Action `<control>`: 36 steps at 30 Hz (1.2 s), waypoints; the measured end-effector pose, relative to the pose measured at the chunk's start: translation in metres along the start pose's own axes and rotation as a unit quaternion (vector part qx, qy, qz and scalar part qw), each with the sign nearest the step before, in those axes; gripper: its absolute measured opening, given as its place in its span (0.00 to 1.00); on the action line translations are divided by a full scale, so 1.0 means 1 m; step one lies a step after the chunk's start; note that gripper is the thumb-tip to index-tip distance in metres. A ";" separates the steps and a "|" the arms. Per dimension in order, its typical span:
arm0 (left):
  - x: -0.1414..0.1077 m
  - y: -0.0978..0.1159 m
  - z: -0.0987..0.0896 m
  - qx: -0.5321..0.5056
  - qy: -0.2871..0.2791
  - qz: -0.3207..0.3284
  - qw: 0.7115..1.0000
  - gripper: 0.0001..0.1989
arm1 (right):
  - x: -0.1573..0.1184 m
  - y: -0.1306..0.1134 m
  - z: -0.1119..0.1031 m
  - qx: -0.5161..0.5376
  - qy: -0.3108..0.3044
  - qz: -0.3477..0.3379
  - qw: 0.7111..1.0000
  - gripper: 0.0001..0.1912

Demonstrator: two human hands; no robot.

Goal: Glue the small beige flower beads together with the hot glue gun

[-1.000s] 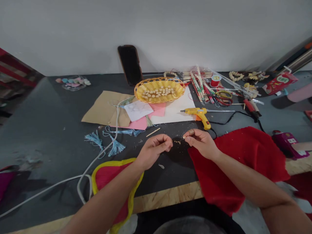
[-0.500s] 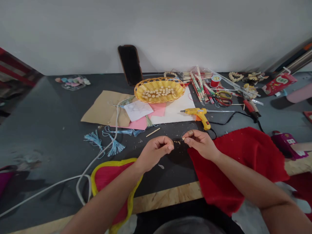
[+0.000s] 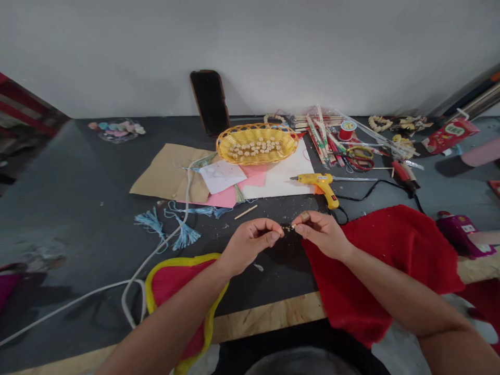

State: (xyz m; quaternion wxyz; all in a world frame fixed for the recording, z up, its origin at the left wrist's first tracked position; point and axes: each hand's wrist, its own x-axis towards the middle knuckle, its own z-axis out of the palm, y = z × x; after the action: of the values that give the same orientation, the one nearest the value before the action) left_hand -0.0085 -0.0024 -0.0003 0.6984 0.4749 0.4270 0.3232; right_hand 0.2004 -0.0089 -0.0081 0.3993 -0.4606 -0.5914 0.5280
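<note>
Small pale piece point(image 3: 294, 226) pinched between thumb and forefinger of the right hand point(image 3: 322, 234), over the bench point(image 3: 269, 284); left hand point(image 3: 249, 245) near it, fingertips drawn together, any held item too small to tell. Yellow glue gun point(image 3: 321, 183) lies beyond the hands; farther back, a yellow basket point(image 3: 239, 136) contains pale flower-shaped pieces point(image 3: 259, 148).

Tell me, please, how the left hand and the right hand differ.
The right hand wears a brownish band on one finger; the left hand shows none. The right arm crosses the red cloth; the left arm crosses the yellow-edged cloth. Both hold thumb near fingertips, the right gripping a pale piece; the left's hold is unclear.
</note>
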 end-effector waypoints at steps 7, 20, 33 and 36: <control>-0.002 -0.002 -0.002 -0.011 0.002 0.007 1.000 0.15 | 0.000 0.001 0.000 0.006 -0.006 0.001 1.000 0.13; 0.000 -0.004 -0.002 -0.036 0.005 0.059 0.998 0.14 | 0.001 0.001 0.000 0.009 -0.009 0.005 1.000 0.13; -0.001 -0.003 0.000 -0.055 0.010 0.053 0.997 0.12 | 0.001 0.002 -0.001 0.006 -0.015 0.001 1.000 0.11; -0.001 -0.004 -0.002 -0.061 0.003 0.033 0.998 0.11 | 0.002 0.002 -0.001 0.008 -0.015 0.006 1.000 0.11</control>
State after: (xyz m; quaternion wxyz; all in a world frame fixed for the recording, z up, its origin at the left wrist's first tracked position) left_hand -0.0101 -0.0040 -0.0041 0.7135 0.4447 0.3927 0.3728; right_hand 0.2013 -0.0069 -0.0102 0.3908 -0.4529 -0.5907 0.5416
